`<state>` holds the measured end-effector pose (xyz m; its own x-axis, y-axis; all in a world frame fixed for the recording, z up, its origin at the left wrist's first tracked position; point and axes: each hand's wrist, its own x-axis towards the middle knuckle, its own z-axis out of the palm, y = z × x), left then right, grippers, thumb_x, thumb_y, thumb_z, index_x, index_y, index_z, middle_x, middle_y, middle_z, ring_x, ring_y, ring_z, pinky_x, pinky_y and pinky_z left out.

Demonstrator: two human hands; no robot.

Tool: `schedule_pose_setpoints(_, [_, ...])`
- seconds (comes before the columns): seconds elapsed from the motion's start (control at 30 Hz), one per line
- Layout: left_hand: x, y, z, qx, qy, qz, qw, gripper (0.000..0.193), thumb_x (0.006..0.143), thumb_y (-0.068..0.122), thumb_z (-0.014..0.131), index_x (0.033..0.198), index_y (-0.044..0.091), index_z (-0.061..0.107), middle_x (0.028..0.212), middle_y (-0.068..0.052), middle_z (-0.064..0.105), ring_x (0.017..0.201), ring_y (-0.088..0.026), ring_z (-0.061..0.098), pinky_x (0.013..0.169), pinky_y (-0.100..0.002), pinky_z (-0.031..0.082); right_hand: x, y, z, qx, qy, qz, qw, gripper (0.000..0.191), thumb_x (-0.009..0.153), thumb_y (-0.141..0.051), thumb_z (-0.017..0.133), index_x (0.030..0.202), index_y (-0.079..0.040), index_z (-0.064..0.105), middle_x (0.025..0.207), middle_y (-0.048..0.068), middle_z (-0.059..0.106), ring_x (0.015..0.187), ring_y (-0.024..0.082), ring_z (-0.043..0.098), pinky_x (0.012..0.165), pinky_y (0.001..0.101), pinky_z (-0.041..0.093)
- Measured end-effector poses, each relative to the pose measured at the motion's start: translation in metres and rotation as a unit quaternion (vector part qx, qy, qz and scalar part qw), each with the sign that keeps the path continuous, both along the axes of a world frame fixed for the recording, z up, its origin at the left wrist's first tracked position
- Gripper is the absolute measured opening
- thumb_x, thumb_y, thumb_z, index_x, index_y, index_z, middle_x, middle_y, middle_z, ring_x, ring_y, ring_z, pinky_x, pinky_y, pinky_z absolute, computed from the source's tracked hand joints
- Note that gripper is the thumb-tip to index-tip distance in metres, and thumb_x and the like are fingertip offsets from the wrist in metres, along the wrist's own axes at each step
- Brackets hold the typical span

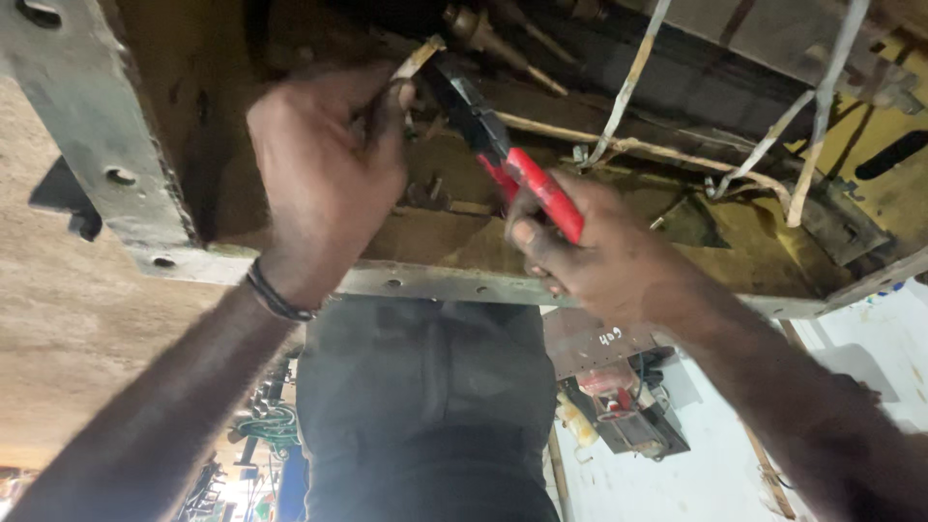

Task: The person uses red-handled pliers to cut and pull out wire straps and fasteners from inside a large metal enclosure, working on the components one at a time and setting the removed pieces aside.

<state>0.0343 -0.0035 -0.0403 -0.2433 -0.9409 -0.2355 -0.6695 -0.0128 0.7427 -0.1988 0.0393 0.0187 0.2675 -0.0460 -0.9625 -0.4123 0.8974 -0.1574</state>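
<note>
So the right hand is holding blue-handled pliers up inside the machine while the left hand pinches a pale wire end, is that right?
Not quite: the head view shows the right hand holding red-handled pliers, not blue. The left hand does pinch the pale wire end.

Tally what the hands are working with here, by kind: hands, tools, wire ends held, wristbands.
Hands: 2, left hand and right hand
Pliers, red-handled, in the right hand: 1
Wire end, pinched by the left hand: 1
Wristband, dark, on the left wrist: 1
Total: 5
</note>
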Motion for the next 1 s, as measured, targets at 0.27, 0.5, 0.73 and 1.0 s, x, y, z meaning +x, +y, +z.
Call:
schedule_pose_setpoints(0.27, [0.001,0.001,0.001,0.086,0.028,0.074,0.993,0.021,0.103,0.015,0.084,0.109,-0.003,0.076,0.097,-0.014,0.076,0.081,-0.017,0.071,0.068,-0.031,0.053,0.002,-0.002,0.003,-0.011,0.004,0.019,1.0,0.017,0.095,-0.026,0.059,0.103,-0.011,0.056,0.079,0.003,0.059,0.064,0.012,0.064,0.058,0.0345,0.059])
schedule_pose_setpoints(0.5, [0.011,-0.017,0.007,0.207,0.047,0.053,0.976,0.019,0.098,0.018,0.075,0.109,0.002,0.075,0.087,-0.009,0.076,0.066,-0.009,0.063,0.058,-0.026,0.047,-0.027,0.006,0.003,0.028,0.076,0.127,0.989,0.038,0.104,-0.032,0.057,0.14,-0.026,0.066,0.097,-0.001,0.071,0.06,0.024,0.06,0.057,0.0403,0.058])
schedule_pose_setpoints(0.73, [0.021,-0.026,0.005,0.275,-0.037,-0.222,0.935,0.016,0.089,0.007,0.072,0.101,0.008,0.082,0.077,-0.014,0.074,0.06,-0.022,0.065,0.059,-0.038,0.052,-0.067,0.037,0.022,-0.147,0.118,0.248,0.95,0.037,0.102,-0.027,0.065,0.138,-0.022,0.068,0.091,0.009,0.068,0.073,0.021,0.064,0.067,0.0406,0.053])
schedule_pose_setpoints(1.0, [0.0,-0.024,0.011,0.136,-0.206,-0.556,0.794,0.012,0.091,0.0,0.065,0.084,0.002,0.075,0.084,-0.016,0.073,0.073,-0.024,0.073,0.068,-0.036,0.062,-0.08,0.062,0.012,-0.226,0.07,0.244,0.94,0.033,0.094,-0.022,0.065,0.126,-0.012,0.066,0.092,0.012,0.07,0.075,0.024,0.067,0.076,0.0428,0.056])
